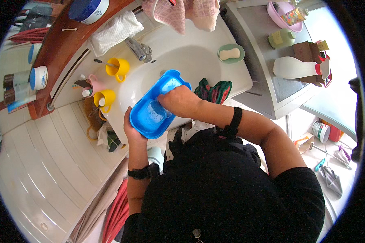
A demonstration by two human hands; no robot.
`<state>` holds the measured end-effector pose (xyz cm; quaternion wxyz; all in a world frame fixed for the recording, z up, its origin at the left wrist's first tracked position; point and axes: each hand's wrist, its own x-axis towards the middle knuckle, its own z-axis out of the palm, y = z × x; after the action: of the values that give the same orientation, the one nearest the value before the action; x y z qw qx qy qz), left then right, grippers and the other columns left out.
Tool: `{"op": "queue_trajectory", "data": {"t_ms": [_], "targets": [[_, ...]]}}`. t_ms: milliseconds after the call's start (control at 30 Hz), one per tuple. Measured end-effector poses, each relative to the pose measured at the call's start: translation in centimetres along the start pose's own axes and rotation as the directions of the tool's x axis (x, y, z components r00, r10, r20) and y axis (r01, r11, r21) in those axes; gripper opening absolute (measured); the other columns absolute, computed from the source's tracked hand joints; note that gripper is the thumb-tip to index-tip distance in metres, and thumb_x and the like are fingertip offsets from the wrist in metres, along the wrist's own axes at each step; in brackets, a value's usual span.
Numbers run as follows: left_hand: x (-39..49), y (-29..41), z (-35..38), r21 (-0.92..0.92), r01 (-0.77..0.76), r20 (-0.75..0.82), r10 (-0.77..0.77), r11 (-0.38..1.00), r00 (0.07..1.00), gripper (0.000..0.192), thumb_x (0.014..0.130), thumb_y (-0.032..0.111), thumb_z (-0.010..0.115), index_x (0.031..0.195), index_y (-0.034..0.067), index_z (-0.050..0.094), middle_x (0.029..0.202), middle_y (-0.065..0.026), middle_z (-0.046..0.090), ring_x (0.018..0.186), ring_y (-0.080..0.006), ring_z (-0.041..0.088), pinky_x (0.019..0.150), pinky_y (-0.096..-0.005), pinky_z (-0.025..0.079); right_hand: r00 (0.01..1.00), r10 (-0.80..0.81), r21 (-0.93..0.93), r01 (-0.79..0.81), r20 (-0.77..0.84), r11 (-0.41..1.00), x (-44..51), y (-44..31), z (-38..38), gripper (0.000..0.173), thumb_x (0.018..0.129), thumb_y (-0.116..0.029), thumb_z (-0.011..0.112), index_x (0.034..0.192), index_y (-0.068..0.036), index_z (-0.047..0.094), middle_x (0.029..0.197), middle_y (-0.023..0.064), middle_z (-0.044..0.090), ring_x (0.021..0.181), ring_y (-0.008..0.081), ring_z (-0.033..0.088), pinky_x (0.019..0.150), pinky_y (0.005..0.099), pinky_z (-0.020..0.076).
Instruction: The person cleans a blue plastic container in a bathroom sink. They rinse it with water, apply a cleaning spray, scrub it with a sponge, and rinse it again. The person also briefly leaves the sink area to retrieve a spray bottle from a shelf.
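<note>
A blue plastic tray [147,117] with rounded ends is tilted over the front of the white washbasin [182,56]. My left hand [134,130] grips its near left end, with the thumb along the outer wall. Inside the tray, my right hand [181,101] is curled against the inner surface. Its fingertips are hidden, so whether it holds anything cannot be told. The tray's inside looks wet and shiny. Just right of it, a dark green and red patterned cloth [214,91] hangs over the basin's front edge.
A metal faucet [139,50] stands behind the basin. Two yellow mugs, one a toothbrush mug [117,67], stand at its left. A green soap dish [231,57] sits on the right rim. Beyond it, a white spray bottle [295,67] and other bottles rest on a grey appliance [261,48].
</note>
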<state>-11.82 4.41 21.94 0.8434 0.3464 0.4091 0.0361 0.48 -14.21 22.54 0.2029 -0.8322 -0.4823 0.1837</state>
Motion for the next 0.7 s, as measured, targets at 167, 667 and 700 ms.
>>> {"op": "queue_trajectory", "data": {"t_ms": [167, 667, 700], "targets": [[0.0, 0.3, 0.2, -0.035, -0.036, 0.003, 0.036, 0.999, 0.999, 0.05, 0.097, 0.044, 0.052, 0.121, 0.001, 0.061, 0.116, -0.0196, 0.067, 0.105, -0.0337, 0.066, 0.093, -0.0464, 0.053, 0.946, 0.204, 0.141, -0.172, -0.252, 0.975, -0.1, 0.1, -1.8, 0.022, 0.094, -0.028, 0.06, 0.086, -0.008, 0.062, 0.068, 0.0148, 0.066, 0.062, 0.0338, 0.067, 0.056, 0.043, 0.0543], [-0.3, -0.8, 2.0, 0.025, 0.128, -0.037, -0.127, 0.992, 0.991, 0.039, 0.096, 0.039, 0.057, 0.111, 0.004, 0.065, 0.105, -0.015, 0.07, 0.097, -0.0275, 0.069, 0.088, -0.0403, 0.056, 0.979, 0.026, -0.041, -0.035, -0.201, 0.999, -1.0, 0.8, -1.8, 0.012, 0.085, -0.016, 0.061, 0.091, -0.005, 0.059, 0.069, 0.0133, 0.067, 0.062, 0.0309, 0.07, 0.053, 0.0414, 0.055], [-0.4, -1.0, 2.1, 0.01, 0.094, -0.008, -0.094, 0.995, 0.996, 0.039, 0.096, 0.04, 0.057, 0.11, 0.004, 0.065, 0.105, -0.0146, 0.07, 0.096, -0.0273, 0.069, 0.088, -0.0402, 0.056, 0.982, 0.074, -0.048, -0.083, -0.176, 0.995, -0.7, 0.9, -1.9, 0.013, 0.085, -0.015, 0.061, 0.092, -0.005, 0.059, 0.069, 0.0132, 0.067, 0.062, 0.0305, 0.07, 0.053, 0.0409, 0.0553]]}}
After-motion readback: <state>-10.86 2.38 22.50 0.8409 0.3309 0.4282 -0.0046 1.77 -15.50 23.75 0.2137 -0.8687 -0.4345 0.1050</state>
